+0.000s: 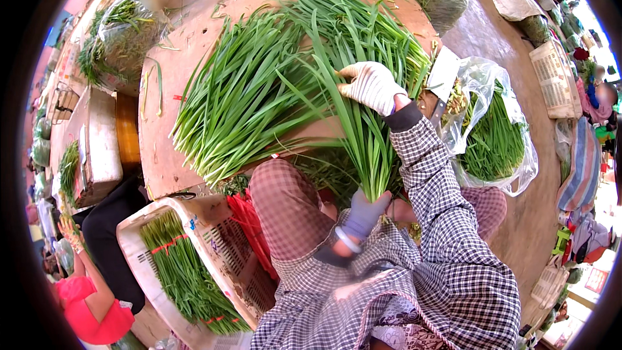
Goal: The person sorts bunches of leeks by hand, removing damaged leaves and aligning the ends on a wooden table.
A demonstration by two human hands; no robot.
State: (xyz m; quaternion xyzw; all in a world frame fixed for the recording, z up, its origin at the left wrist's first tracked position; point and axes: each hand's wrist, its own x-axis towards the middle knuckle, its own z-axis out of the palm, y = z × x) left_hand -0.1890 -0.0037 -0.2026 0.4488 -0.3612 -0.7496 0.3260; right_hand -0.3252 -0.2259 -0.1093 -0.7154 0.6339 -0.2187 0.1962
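Note:
My left hand (368,212), in a lavender glove, is closed around the pale base of a bunch of garlic chives (369,155), whose leaves fan up and away from me. Farther up, my right hand (372,87) wears a white striped glove. Its thumb and fingers curl toward each other at the leaves; what lies between them is hidden. Under and beyond the held bunch, a large pile of garlic chives (240,91) covers much of a round wooden board (162,149).
At my left stands a white crate (194,214) with chive bundles tied in red. A plastic bag of chives (495,133) sits right of the board, beside a white flat piece (443,72). Other filled bags (126,32) stand beyond. Another person (94,298) in pink is at far left.

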